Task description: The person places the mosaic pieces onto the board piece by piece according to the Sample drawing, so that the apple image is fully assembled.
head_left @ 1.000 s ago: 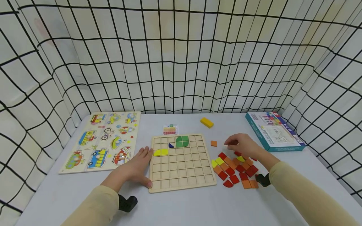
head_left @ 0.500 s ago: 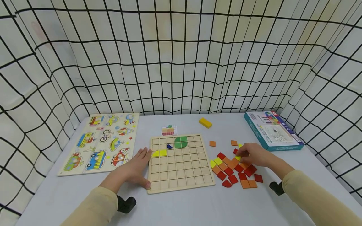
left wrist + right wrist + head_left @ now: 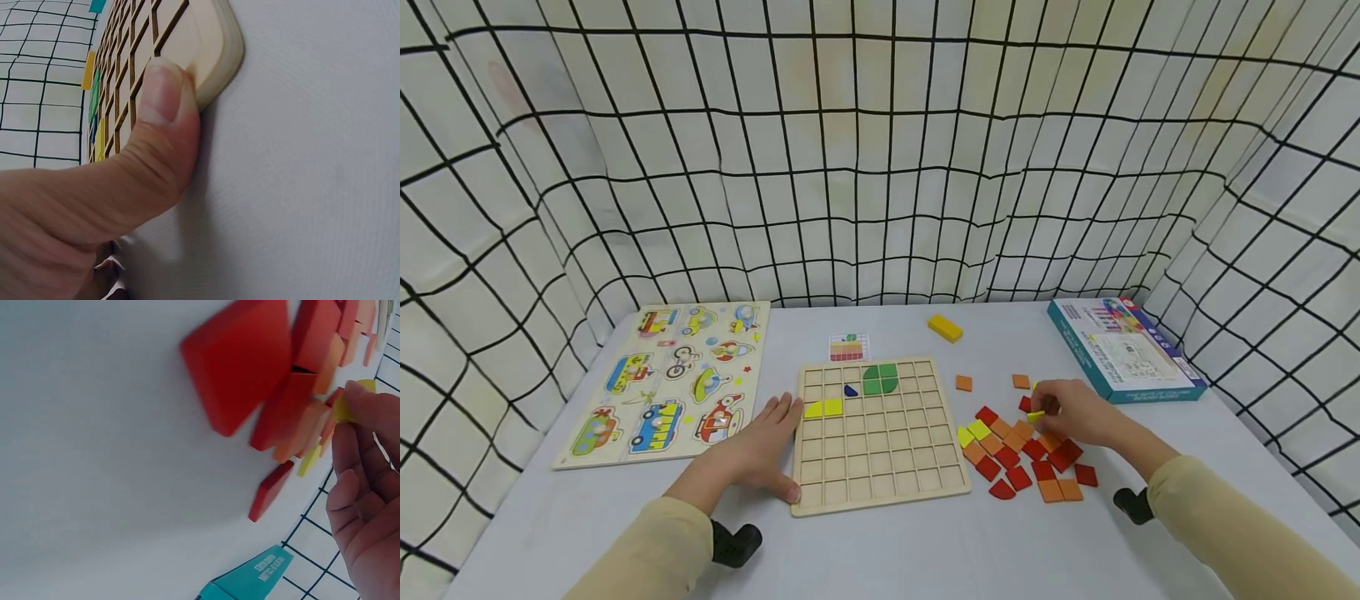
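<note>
My left hand (image 3: 762, 448) lies along the left side of a wooden grid board (image 3: 883, 454), fingers straight. In the left wrist view its thumb (image 3: 161, 103) presses the board's corner. Set on the board are green pieces (image 3: 880, 379), two yellow pieces (image 3: 823, 408) and a small dark blue piece (image 3: 850, 390). Over the far side of a loose pile of red and orange tiles (image 3: 1017, 450), my right hand (image 3: 1073, 412) pinches a yellow tile (image 3: 342, 412) between thumb and fingers.
A picture puzzle board (image 3: 662, 383) lies left. Behind the grid are a small pattern card (image 3: 848, 347) and a yellow block (image 3: 945, 327). A teal box (image 3: 1126, 348) lies at the back right. Single orange tiles (image 3: 964, 382) sit beside the grid. Black netting (image 3: 872, 200) surrounds the table.
My right hand has come from behind the pile to its far right part, uncovering an orange tile there, and now pinches a yellow tile. The left hand stays on the board.
</note>
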A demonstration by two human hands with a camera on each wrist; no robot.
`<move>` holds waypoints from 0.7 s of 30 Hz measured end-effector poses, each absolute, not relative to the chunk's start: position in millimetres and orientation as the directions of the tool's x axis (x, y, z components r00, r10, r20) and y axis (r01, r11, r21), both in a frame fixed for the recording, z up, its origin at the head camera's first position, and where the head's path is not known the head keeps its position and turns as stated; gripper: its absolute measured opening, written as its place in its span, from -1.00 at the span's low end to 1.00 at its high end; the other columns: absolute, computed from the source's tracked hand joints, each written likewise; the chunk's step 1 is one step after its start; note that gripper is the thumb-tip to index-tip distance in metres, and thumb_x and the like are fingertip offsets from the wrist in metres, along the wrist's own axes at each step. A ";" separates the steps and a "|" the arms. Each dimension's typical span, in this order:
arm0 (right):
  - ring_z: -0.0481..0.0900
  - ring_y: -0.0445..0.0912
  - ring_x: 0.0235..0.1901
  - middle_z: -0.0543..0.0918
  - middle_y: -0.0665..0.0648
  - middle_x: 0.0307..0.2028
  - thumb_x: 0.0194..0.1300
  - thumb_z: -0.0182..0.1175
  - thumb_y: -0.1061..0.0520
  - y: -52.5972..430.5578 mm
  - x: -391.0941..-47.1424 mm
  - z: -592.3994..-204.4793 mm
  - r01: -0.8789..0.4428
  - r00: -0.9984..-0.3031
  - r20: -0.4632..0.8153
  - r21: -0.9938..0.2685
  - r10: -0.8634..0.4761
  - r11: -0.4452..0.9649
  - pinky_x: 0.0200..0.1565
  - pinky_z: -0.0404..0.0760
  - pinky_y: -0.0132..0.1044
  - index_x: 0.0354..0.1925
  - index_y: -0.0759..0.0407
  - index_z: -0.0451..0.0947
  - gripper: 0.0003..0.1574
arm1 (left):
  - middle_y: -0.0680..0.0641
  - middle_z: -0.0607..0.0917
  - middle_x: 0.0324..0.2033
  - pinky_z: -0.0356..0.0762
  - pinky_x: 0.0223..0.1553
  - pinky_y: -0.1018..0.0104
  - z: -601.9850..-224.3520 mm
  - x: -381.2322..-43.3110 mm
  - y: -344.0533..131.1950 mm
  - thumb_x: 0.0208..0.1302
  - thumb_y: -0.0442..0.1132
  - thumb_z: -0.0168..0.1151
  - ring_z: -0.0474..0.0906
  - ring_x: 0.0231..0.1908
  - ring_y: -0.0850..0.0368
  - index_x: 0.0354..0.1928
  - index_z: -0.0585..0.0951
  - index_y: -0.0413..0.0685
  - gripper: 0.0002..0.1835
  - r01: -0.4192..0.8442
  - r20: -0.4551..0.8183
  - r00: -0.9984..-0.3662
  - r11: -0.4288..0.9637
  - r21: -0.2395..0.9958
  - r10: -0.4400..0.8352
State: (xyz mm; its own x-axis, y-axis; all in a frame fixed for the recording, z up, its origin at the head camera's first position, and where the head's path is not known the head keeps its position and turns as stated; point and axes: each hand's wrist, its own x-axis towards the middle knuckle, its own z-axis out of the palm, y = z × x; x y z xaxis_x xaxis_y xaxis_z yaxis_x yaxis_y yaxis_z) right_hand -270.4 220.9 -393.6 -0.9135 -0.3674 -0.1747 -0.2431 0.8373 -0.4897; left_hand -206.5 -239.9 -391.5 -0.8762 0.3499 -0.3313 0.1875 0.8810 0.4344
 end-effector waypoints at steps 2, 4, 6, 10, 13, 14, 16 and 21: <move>0.55 -0.07 -0.16 0.65 0.05 -0.22 0.30 0.37 0.22 217.0 -271.9 -391.6 -0.247 -0.922 -0.137 -0.512 -0.363 0.822 -0.15 0.66 -0.32 -0.20 0.09 0.58 -0.85 | -0.50 -0.11 0.57 -0.12 0.56 -0.35 -391.1 -205.9 -240.5 -0.13 -0.02 0.70 -0.27 0.57 -0.49 0.56 -0.01 -0.44 0.38 0.186 -0.332 -0.876 0.881 0.435 0.349; 0.58 -0.03 -0.12 0.67 0.09 -0.17 0.32 0.34 0.23 209.5 -274.3 -388.8 -0.251 -0.927 -0.104 -0.544 -0.361 0.801 -0.09 0.69 -0.27 -0.17 0.10 0.61 -0.87 | -0.50 -0.11 0.57 -0.12 0.56 -0.35 -390.7 -205.4 -241.2 -0.13 -0.03 0.70 -0.27 0.57 -0.49 0.56 -0.02 -0.44 0.38 0.184 -0.333 -0.876 0.881 0.436 0.348; 0.60 -0.02 -0.08 0.69 0.11 -0.11 0.35 0.32 0.23 198.8 -277.6 -386.9 -0.255 -0.925 -0.087 -0.581 -0.371 0.773 -0.03 0.69 -0.25 -0.11 0.12 0.65 -0.86 | -0.50 -0.11 0.57 -0.12 0.56 -0.35 -390.6 -204.9 -242.0 -0.13 -0.03 0.70 -0.27 0.57 -0.49 0.56 -0.02 -0.44 0.38 0.182 -0.335 -0.876 0.882 0.435 0.346; 0.58 -0.01 -0.09 0.70 0.16 -0.04 0.38 0.28 0.25 170.2 -283.3 -384.5 -0.273 -0.905 -0.070 -0.661 -0.420 0.698 -0.03 0.66 -0.30 0.01 0.19 0.64 -0.75 | -0.49 -0.11 0.57 -0.12 0.56 -0.35 -392.1 -204.9 -243.1 -0.12 -0.01 0.70 -0.27 0.57 -0.48 0.57 -0.02 -0.43 0.38 0.182 -0.336 -0.876 0.882 0.434 0.346; 0.57 -0.03 -0.12 0.70 0.19 -0.04 0.38 0.26 0.26 147.4 -286.5 -383.2 -0.279 -0.885 -0.061 -0.722 -0.461 0.633 -0.07 0.64 -0.36 0.02 0.25 0.63 -0.74 | -0.49 -0.12 0.58 -0.12 0.56 -0.34 -393.4 -205.3 -243.1 -0.12 0.00 0.70 -0.27 0.58 -0.47 0.57 -0.02 -0.43 0.39 0.180 -0.335 -0.877 0.881 0.437 0.345; 0.57 -0.03 -0.13 0.71 0.19 -0.05 0.38 0.26 0.27 140.4 -287.5 -383.0 -0.280 -0.879 -0.059 -0.740 -0.473 0.612 -0.08 0.64 -0.36 0.01 0.26 0.64 -0.75 | -0.48 -0.12 0.58 -0.12 0.56 -0.34 -393.8 -205.5 -242.9 -0.12 0.00 0.70 -0.28 0.58 -0.47 0.57 -0.02 -0.42 0.39 0.180 -0.335 -0.877 0.881 0.437 0.346; 0.62 -0.04 -0.12 0.71 0.20 -0.03 0.39 0.26 0.26 127.5 -290.1 -383.9 -0.281 -0.862 -0.058 -0.771 -0.503 0.571 -0.07 0.67 -0.36 0.01 0.29 0.66 -0.75 | -0.48 -0.12 0.58 -0.13 0.57 -0.33 -393.9 -205.5 -242.3 -0.12 0.00 0.69 -0.28 0.58 -0.46 0.57 -0.03 -0.42 0.39 0.179 -0.335 -0.877 0.881 0.438 0.344; 0.73 -0.02 -0.08 0.67 0.22 -0.03 0.43 0.25 0.23 97.0 -293.4 -383.4 -0.250 -0.840 -0.083 -0.818 -0.536 0.519 -0.04 0.71 -0.29 0.13 0.31 0.64 -0.66 | -0.46 -0.13 0.59 -0.12 0.57 -0.32 -392.9 -206.2 -241.0 -0.10 0.02 0.69 -0.29 0.59 -0.45 0.58 -0.04 -0.40 0.39 0.179 -0.341 -0.875 0.886 0.429 0.342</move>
State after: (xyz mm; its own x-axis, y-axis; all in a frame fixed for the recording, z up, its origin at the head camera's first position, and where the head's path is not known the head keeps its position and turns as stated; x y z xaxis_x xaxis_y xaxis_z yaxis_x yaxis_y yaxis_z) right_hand -293.4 97.0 -383.4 -0.8401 -0.5360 -0.0835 -0.2498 0.5189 -0.8175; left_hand -206.2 -241.0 -392.9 -0.8754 0.3422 -0.3414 0.1791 0.8856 0.4286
